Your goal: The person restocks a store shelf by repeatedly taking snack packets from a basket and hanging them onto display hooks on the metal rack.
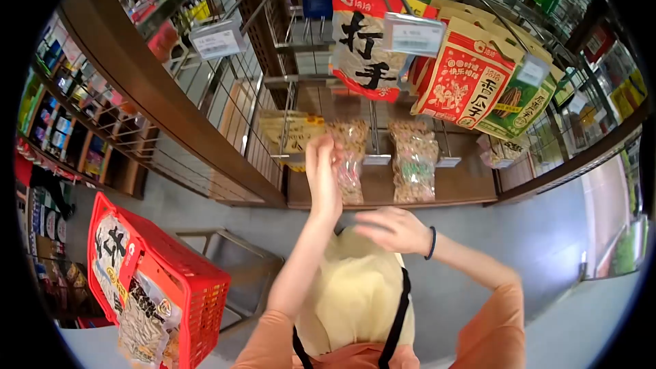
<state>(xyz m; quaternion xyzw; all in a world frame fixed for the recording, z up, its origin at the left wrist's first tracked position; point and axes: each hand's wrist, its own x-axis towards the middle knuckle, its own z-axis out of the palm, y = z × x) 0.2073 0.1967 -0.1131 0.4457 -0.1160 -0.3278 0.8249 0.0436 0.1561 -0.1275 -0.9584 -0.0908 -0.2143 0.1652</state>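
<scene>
My left hand [324,176] is raised in front of the bottom shelf, fingers stretched upward and holding nothing I can see. It overlaps the left edge of a clear bag of mixed snacks or nuts [351,154]; whether it touches the bag I cannot tell. My right hand [395,229], with a dark band at the wrist, hovers lower in front of my cream apron [355,287]. Its fingers are extended, slightly blurred, and empty. A second clear bag [414,164] stands to the right, and a yellowish packet [290,133] is left of my left hand.
Hanging above are a red-and-clear seed bag [369,41], red-and-tan packets [468,72] and green packets [519,102], with price tags [413,34]. A red basket [205,301] holding seed bags is at lower left, beside a grey chair [242,266]. A brown post [164,89] rises at left.
</scene>
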